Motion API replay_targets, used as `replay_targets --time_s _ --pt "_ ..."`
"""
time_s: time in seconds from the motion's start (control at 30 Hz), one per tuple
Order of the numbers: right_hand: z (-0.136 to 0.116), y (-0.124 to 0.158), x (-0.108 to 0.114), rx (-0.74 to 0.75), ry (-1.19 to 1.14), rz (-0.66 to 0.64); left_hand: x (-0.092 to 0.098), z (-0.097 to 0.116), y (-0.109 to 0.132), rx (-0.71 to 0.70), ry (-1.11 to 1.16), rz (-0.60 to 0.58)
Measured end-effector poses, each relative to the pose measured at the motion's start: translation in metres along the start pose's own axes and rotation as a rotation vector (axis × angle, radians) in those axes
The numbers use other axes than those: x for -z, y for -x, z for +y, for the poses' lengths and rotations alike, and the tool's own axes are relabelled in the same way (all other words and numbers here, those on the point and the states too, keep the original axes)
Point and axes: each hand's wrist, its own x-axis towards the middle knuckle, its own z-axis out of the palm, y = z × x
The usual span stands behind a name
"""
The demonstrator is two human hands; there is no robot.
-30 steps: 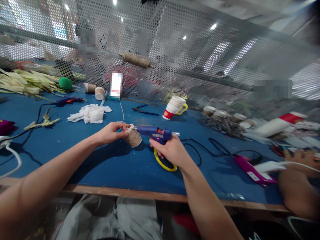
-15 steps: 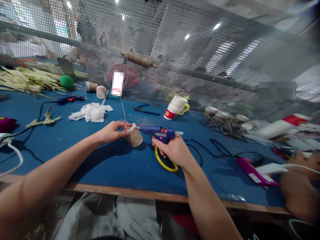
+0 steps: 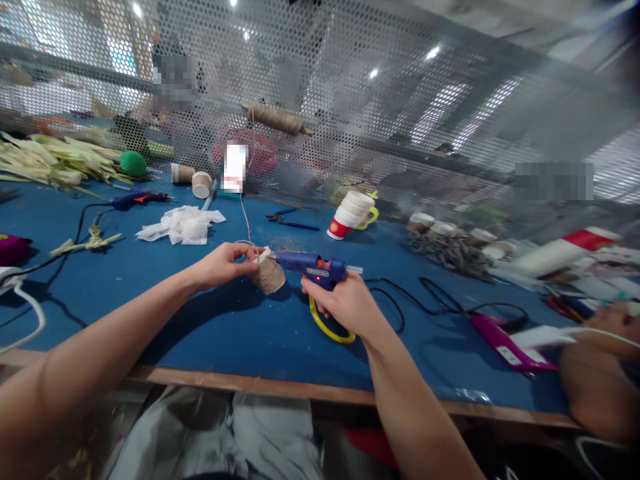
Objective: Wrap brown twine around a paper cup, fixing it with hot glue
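Note:
Between the fingers of my left hand (image 3: 233, 260) is a small paper cup (image 3: 271, 275) wrapped in brown twine, tilted with its white rim up. A strand of twine (image 3: 245, 217) runs from it up toward the spool (image 3: 277, 119) on the mesh. My right hand (image 3: 350, 301) is wrapped round the handle of a blue glue gun (image 3: 316, 267), its small red light lit. The gun's nozzle is at the cup's rim; whether it touches, I cannot tell. Beneath my right hand lies a yellow ring-shaped handle (image 3: 333, 328), partly hidden.
White-and-red stacked paper cups (image 3: 350, 215), pliers (image 3: 293, 220) and white cloth (image 3: 183, 225) lie farther back. Another glue gun (image 3: 140, 197) rests at left. A purple power strip (image 3: 510, 343) and black cord are at right, near another person's arm (image 3: 600, 380). Perforated mesh stands behind.
The glue gun and my right hand have shifted slightly left along the cup's rim. My left hand and the cup stay nearly where they were. The other person's hand at right has moved a little.

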Motion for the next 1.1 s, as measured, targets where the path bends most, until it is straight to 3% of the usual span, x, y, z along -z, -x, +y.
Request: replay_targets --time_s 1.1 --pt "-0.0059 0.0040 -0.0019 -0.010 0.019 -0.007 0.0003 0.0006 -0.0008 -0.011 -0.082 0.014"
